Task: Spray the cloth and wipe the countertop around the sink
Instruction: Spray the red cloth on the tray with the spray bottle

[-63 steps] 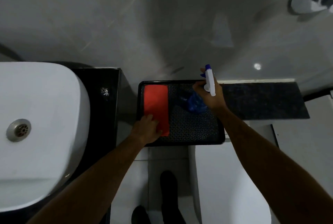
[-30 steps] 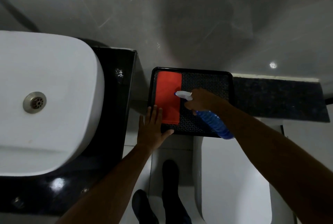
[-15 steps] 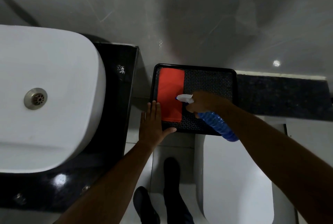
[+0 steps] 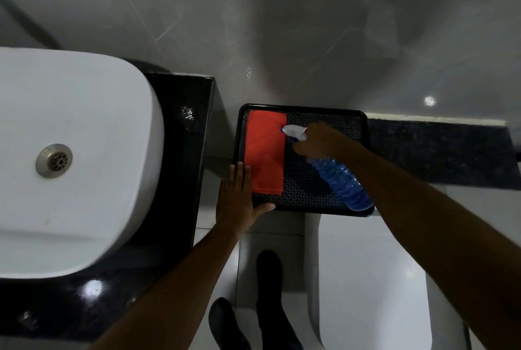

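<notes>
- Two large fixtures fill the left of the view: a white sink with a metal drain, and the black glossy worktop it sits on, which looks untouched by any cloth so far.
- One black tray rests to the right of that worktop, partly over a white toilet lid; over the last two seconds the view has drifted so the tray now sits closer to centre.
- One folded red cloth lies flat in the left half of the tray, in the same place as before.
- One blue spray bottle, which two seconds ago stood upright at the back of the tray, is now tipped on its side in the air, its white nozzle just at the cloth's upper right edge and aimed across it.
- The right hand is clenched around the bottle's neck, a finger seemingly at the trigger; no mist is visible, so I cannot tell whether it is spraying.
- The left hand, earlier resting on the cloth's near end, now lies flat and released, fingers spread, on the tray's near left corner, just touching the cloth's edge.
- Judged from this, the spraying step is in hand and the wiping has not begun.
</notes>
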